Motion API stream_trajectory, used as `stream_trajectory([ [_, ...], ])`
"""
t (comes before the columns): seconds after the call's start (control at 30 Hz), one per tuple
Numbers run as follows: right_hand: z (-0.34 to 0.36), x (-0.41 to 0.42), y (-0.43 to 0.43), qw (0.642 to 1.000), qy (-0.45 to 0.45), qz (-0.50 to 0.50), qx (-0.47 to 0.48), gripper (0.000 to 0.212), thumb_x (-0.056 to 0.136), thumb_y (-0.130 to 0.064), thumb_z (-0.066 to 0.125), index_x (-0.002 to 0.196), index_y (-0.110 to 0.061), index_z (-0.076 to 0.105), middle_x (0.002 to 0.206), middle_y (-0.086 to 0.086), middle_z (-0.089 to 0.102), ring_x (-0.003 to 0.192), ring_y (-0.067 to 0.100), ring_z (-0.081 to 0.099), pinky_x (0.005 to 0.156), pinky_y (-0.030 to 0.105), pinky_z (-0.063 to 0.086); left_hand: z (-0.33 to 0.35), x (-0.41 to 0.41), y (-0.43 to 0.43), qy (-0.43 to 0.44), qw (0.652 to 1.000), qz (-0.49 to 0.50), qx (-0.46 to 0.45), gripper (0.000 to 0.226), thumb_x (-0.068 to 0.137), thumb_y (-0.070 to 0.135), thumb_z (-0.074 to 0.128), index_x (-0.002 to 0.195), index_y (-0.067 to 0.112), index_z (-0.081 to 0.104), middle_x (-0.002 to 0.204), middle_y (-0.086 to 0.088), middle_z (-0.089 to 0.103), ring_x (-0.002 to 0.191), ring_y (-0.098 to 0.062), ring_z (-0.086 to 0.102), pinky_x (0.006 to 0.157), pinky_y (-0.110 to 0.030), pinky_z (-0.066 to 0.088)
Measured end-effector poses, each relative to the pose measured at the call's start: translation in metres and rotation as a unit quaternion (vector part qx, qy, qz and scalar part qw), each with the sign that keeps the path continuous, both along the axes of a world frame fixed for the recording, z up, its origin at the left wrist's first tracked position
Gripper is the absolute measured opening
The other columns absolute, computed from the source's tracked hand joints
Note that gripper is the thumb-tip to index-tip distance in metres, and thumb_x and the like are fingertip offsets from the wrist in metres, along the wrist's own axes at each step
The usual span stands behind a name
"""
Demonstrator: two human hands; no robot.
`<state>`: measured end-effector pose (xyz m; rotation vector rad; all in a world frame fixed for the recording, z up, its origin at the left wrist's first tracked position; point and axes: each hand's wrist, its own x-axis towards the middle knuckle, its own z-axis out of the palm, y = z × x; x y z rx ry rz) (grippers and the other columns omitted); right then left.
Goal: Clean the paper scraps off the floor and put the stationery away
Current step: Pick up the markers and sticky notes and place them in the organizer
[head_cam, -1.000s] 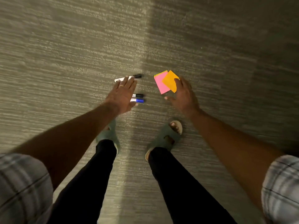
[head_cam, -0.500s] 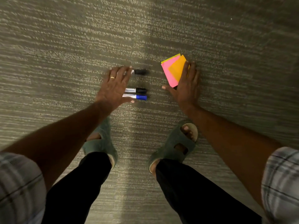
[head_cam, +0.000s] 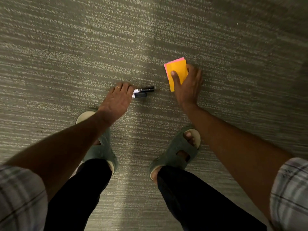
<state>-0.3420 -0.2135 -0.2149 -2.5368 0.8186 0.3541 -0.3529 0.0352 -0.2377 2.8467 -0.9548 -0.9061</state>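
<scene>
My left hand (head_cam: 117, 99) is curled around a bunch of markers (head_cam: 143, 91) just above the carpet; their black-capped ends stick out to the right of my fingers. How many markers it holds is hidden by the hand. My right hand (head_cam: 187, 87) grips a small stack of sticky notes (head_cam: 177, 70), orange on top with a pink one behind, my thumb pressed across the orange sheet. The two hands are a short distance apart, the left lower and to the left.
Grey striped carpet (head_cam: 150, 39) fills the view. My two feet in green slide sandals (head_cam: 176, 150) stand below the hands, with black trouser legs and plaid sleeves at the bottom corners.
My left hand has closed on the markers that lay spread on the carpet and bunched them together. My right hand has gathered the notes into a neat stack under the thumb.
</scene>
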Motion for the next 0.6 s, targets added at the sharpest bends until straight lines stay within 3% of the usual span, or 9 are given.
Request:
stream_trajectory([
  [0.07, -0.002, 0.004, 0.001, 0.999, 0.012, -0.036, 0.015, 0.060, 0.085, -0.038, 0.072, 0.134, -0.012, 0.050, 0.135, 0.011, 0.050, 0.123, 0.031, 0.048, 0.104, 0.040, 0.038, -0.001, 0.001, 0.003, 0.021, 0.998, 0.052, -0.023, 0.042, 0.096, 0.011, 0.054, 0.132, 0.017, 0.032, 0.123, -0.011, 0.048, 0.107, -0.024, 0.051, 0.097, -0.040, 0.049],
  [0.17, -0.003, 0.012, -0.002, 0.992, 0.014, -0.101, 0.072, 0.058, 0.077, -0.027, 0.082, 0.124, -0.008, 0.053, 0.126, 0.010, 0.058, 0.115, 0.029, 0.055, 0.098, 0.041, 0.044, 0.004, 0.008, 0.002, 0.052, 0.979, 0.182, -0.081, 0.035, 0.104, 0.022, 0.043, 0.138, 0.019, 0.035, 0.125, -0.010, 0.049, 0.099, -0.019, 0.054, 0.090, -0.037, 0.053],
  [0.2, -0.003, 0.015, -0.002, 0.988, 0.022, -0.115, 0.096, 0.056, 0.077, -0.025, 0.081, 0.121, -0.007, 0.053, 0.123, 0.010, 0.062, 0.112, 0.028, 0.058, 0.095, 0.042, 0.046, 0.006, 0.011, 0.002, 0.068, 0.965, 0.230, -0.101, 0.035, 0.105, 0.024, 0.042, 0.138, 0.021, 0.036, 0.118, -0.008, 0.053, 0.088, -0.016, 0.057, 0.076, -0.030, 0.057],
  [0.27, -0.002, 0.020, 0.000, 0.987, 0.056, -0.109, 0.103, 0.048, 0.082, -0.026, 0.078, 0.119, -0.007, 0.054, 0.120, 0.010, 0.066, 0.109, 0.029, 0.062, 0.093, 0.043, 0.049, 0.012, 0.017, 0.002, 0.108, 0.931, 0.316, -0.149, 0.032, 0.106, 0.033, 0.040, 0.137, 0.026, 0.037, 0.093, -0.001, 0.059, 0.064, -0.010, 0.055, 0.042, -0.016, 0.043],
  [0.3, -0.001, 0.022, 0.000, 0.989, 0.075, -0.094, 0.090, 0.044, 0.084, -0.028, 0.075, 0.117, -0.007, 0.056, 0.120, 0.011, 0.066, 0.110, 0.030, 0.062, 0.094, 0.043, 0.048, 0.015, 0.020, 0.003, 0.119, 0.917, 0.336, -0.177, 0.034, 0.106, 0.039, 0.037, 0.138, 0.025, 0.037, 0.086, 0.002, 0.059, 0.060, -0.010, 0.053, 0.039, -0.014, 0.038],
  [0.4, 0.006, 0.022, 0.002, 0.986, 0.104, -0.084, 0.096, 0.039, 0.090, -0.035, 0.068, 0.114, -0.005, 0.061, 0.123, 0.016, 0.064, 0.114, 0.032, 0.059, 0.096, 0.045, 0.047, 0.031, 0.029, 0.004, 0.140, 0.888, 0.363, -0.247, 0.045, 0.106, 0.044, 0.038, 0.142, 0.018, 0.040, 0.091, -0.006, 0.060, 0.070, -0.013, 0.054, 0.051, -0.024, 0.043],
  [0.5, 0.029, 0.021, 0.005, 0.978, 0.092, -0.117, 0.145, 0.040, 0.096, -0.034, 0.061, 0.120, -0.002, 0.058, 0.124, 0.019, 0.061, 0.114, 0.034, 0.059, 0.094, 0.042, 0.048, 0.061, 0.037, 0.000, 0.199, 0.825, 0.421, -0.321, 0.039, 0.106, 0.040, 0.042, 0.137, 0.016, 0.045, 0.097, -0.017, 0.064, 0.068, -0.017, 0.055, 0.052, -0.030, 0.047],
  [0.6, 0.068, 0.020, 0.005, 0.972, 0.074, -0.136, 0.176, 0.047, 0.101, -0.031, 0.053, 0.138, -0.003, 0.046, 0.132, 0.018, 0.058, 0.118, 0.033, 0.057, 0.093, 0.037, 0.045, 0.098, 0.041, -0.008, 0.216, 0.761, 0.503, -0.349, 0.033, 0.104, 0.045, 0.046, 0.125, 0.020, 0.051, 0.087, -0.005, 0.062, 0.059, -0.010, 0.051, 0.046, -0.026, 0.043],
])
